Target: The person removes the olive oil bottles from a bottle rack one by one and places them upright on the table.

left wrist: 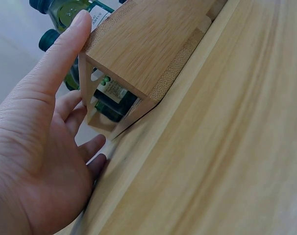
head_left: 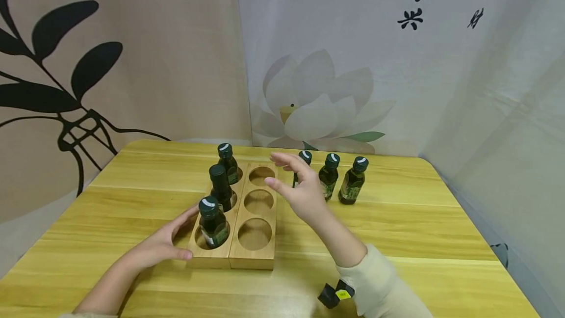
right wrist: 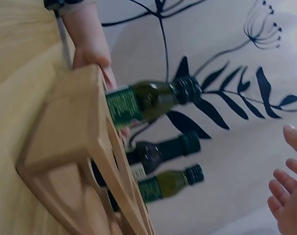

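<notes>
A two-row wooden rack [head_left: 252, 263] has round holes; three dark green glass bottles stand in its left row: front [head_left: 214, 225], middle [head_left: 221, 189], back [head_left: 227, 162]. The right row's holes hold nothing. My left hand [head_left: 161, 244] is at the rack's front left corner, fingers along its left side; in the left wrist view the thumb [left wrist: 65, 56] touches the corner and the other fingers are relaxed. My right hand [head_left: 304, 193] hovers right of the rack, fingers extended and thumb apart, holding nothing. It partly hides one of three bottles standing beyond it.
On the table to the right of the rack stand similar green-capped bottles, the middle one [head_left: 328, 176] and the rightmost one [head_left: 352, 180]. A small black object with a yellow label [head_left: 331, 295] is beside the right sleeve. A printed curtain [head_left: 185, 53] hangs behind the table.
</notes>
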A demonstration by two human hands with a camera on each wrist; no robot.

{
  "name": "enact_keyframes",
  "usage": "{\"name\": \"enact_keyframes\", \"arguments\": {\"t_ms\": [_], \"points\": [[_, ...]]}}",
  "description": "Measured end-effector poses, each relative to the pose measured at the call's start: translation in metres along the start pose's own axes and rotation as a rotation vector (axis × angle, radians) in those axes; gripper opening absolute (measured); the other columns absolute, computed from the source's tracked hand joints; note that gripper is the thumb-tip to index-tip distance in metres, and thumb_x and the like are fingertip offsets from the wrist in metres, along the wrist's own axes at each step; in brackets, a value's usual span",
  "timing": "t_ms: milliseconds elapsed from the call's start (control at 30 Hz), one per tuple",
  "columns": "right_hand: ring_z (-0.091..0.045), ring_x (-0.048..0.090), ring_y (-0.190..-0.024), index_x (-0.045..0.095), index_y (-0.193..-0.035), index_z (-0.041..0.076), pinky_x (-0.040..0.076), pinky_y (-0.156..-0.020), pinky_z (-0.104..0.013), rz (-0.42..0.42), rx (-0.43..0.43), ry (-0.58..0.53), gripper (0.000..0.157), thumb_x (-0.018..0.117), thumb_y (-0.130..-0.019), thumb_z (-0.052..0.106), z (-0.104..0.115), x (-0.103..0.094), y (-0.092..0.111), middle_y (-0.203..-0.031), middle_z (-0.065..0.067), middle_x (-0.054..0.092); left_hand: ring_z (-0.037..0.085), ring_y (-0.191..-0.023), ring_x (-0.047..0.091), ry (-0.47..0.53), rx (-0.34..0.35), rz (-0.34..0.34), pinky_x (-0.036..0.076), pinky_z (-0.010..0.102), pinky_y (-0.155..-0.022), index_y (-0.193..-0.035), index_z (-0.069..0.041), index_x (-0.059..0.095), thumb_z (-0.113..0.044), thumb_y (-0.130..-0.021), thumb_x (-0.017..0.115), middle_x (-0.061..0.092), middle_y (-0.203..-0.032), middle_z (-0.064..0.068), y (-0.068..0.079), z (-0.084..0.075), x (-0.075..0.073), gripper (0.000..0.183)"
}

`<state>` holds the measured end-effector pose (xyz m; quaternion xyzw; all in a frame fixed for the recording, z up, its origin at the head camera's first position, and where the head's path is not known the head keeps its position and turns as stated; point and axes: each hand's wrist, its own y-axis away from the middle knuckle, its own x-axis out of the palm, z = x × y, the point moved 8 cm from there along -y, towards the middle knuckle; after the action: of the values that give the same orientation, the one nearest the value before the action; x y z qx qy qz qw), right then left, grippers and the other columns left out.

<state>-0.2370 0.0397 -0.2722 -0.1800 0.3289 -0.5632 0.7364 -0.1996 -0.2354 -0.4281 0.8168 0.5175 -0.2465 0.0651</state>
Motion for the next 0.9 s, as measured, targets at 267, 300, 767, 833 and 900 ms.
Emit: {"name": "enact_keyframes", "arguments": {"t_ms": [267,300,767,833,900], "points": [[-0.017,0.053,-0.112,0.059,-0.129,0.011,0.045,-0.095,-0.033,0.154,0.092,-0.063,0.048,0.075,-0.084,0.013,0.002,0.043,0.002,-0.123,-0.004,0.060,0.054,-0.134,0.015,-0.008,-0.008,-0.002,0.012,0.073,-0.099,-0.154,-0.013,0.020,-0.031,-0.078,0.080,0.015,-0.155,0.023,0.001,0.003,0.000,0.098],[-0.017,0.052,-0.112,0.059,-0.129,0.011,0.045,-0.095,-0.032,0.166,0.107,-0.069,0.048,0.075,-0.084,0.013,0.001,0.047,0.003,-0.123,-0.002,0.060,0.053,-0.134,0.015,-0.007,-0.009,-0.002,0.012,0.074,-0.099,-0.154,-0.013,0.020,-0.030,-0.078,0.080,0.015,-0.155,0.023,0.001,0.003,0.000,0.098],[-0.016,0.055,-0.108,0.059,-0.128,0.006,0.045,-0.090,-0.027,0.266,0.125,-0.101,0.049,0.077,-0.083,0.014,-0.006,0.096,0.012,-0.119,-0.004,0.062,0.052,-0.135,0.015,0.007,-0.023,0.005,0.012,0.074,-0.099,-0.154,-0.012,0.020,-0.029,-0.078,0.080,0.018,-0.154,0.024,0.001,0.004,-0.001,0.098],[-0.020,0.056,-0.108,0.059,-0.128,0.006,0.045,-0.092,-0.027,0.280,0.130,-0.118,0.049,0.077,-0.083,0.014,-0.007,0.101,0.013,-0.119,-0.007,0.062,0.052,-0.135,0.015,0.007,-0.027,0.005,0.013,0.074,-0.099,-0.154,-0.011,0.020,-0.029,-0.078,0.080,0.018,-0.154,0.024,0.001,0.003,0.000,0.098],[-0.023,0.057,-0.108,0.059,-0.128,0.007,0.045,-0.093,-0.027,0.294,0.135,-0.116,0.049,0.076,-0.083,0.015,-0.009,0.106,0.014,-0.118,-0.007,0.063,0.053,-0.134,0.015,0.008,-0.030,0.007,0.013,0.074,-0.099,-0.153,-0.010,0.019,-0.029,-0.079,0.080,0.018,-0.154,0.025,0.001,0.003,0.000,0.098]]}}
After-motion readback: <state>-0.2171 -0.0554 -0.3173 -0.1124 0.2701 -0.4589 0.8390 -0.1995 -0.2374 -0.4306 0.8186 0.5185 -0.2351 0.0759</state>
